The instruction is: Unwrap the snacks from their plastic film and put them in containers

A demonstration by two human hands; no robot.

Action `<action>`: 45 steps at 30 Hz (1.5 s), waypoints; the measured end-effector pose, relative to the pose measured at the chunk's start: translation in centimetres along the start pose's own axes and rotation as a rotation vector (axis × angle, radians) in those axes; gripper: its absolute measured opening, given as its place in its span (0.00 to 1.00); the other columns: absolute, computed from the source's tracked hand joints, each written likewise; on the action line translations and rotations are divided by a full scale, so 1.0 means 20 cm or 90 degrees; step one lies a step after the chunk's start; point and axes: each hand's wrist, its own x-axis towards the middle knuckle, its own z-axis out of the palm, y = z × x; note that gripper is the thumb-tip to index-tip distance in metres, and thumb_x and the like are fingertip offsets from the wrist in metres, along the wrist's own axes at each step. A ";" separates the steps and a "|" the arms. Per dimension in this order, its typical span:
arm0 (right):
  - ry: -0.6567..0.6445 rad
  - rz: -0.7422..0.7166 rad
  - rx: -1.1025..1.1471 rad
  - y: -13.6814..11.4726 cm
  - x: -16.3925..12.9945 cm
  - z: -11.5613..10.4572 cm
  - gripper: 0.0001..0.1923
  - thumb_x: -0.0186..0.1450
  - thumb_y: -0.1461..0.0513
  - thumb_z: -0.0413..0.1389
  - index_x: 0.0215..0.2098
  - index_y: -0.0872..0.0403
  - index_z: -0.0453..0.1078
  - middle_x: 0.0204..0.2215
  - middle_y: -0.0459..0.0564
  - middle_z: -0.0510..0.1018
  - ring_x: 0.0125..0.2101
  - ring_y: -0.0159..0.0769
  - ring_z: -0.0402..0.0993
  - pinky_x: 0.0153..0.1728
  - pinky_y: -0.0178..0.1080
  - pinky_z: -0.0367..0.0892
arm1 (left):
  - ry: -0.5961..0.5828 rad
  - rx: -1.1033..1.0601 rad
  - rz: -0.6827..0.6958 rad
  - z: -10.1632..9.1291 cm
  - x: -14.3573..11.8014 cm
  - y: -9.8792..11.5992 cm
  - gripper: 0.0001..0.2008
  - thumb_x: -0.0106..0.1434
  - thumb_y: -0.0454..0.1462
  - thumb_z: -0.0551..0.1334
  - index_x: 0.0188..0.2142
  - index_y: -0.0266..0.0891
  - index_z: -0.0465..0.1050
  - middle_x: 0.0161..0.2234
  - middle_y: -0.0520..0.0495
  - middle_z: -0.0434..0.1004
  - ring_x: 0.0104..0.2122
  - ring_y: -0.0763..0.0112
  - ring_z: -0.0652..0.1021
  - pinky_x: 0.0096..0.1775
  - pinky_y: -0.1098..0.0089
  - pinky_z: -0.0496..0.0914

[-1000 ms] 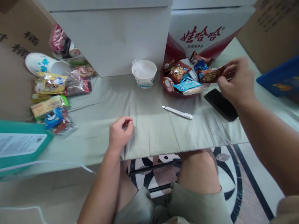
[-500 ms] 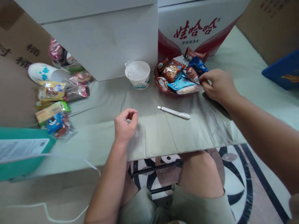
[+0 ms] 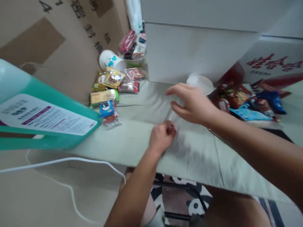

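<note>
Pale green cloth (image 3: pixel 132 135) covers your table, and both your hands are over its middle stretch. Your right hand (image 3: pixel 194 102), smeared by blur, reaches across in front of you with thumb and fingers well apart; nothing shows between them. Your left hand (image 3: pixel 162 137) sits just below it, narrow, loosely curled, thumb side up, nothing visible in the curl; probably kept low so the right has room to pass. White paper cup (image 3: pixel 201 82) stands upright behind your right hand, against or close to the white carton (image 3: pixel 189 53); contact cannot be told, since the hand hides its lower part. Heaped wrapped snacks (image 3: pixel 239 94) lie to your right, beyond the right forearm, presumably gathered there for easy reach. On the far left, a looser group: yellow packet (image 3: pixel 113 78), cream packet with a green end (image 3: pixel 104 97), blue packet (image 3: pixel 107 108) nearest you. Spread this way, they seem a lot kept separate from the heap. Behind them a second paper cup (image 3: pixel 110 60) lies on its side by the cardboard box (image 3: pixel 71 63), which likely stops it rolling. Teal bottle (image 3: pixel 50 94) bounds the left end.
</note>
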 end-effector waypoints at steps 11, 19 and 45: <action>-0.144 0.048 -0.137 0.08 1.20 0.74 0.23 0.68 0.69 0.57 0.61 0.61 0.67 0.59 0.63 0.73 0.65 0.55 0.67 0.65 0.53 0.64 | -0.155 0.059 0.091 -0.04 -0.04 -0.06 0.05 0.62 0.35 0.59 0.31 0.41 0.73 0.24 0.47 0.79 0.22 0.69 0.72 0.26 0.65 0.53; -0.154 0.021 -0.187 -0.02 0.96 0.62 0.16 0.70 0.67 0.52 0.55 0.54 0.71 0.54 0.60 0.77 0.58 0.56 0.75 0.54 0.54 0.72 | -0.126 0.092 0.051 -0.02 -0.03 -0.05 0.09 0.64 0.38 0.58 0.38 0.42 0.78 0.25 0.48 0.79 0.25 0.67 0.74 0.29 0.66 0.58; 0.207 0.407 0.738 0.05 -0.78 0.45 0.21 0.66 0.48 0.52 0.54 0.45 0.68 0.44 0.52 0.80 0.45 0.47 0.79 0.43 0.50 0.77 | -0.180 -0.491 -0.015 0.15 -0.02 -0.01 0.32 0.57 0.58 0.69 0.51 0.42 0.72 0.46 0.40 0.82 0.45 0.59 0.83 0.44 0.64 0.77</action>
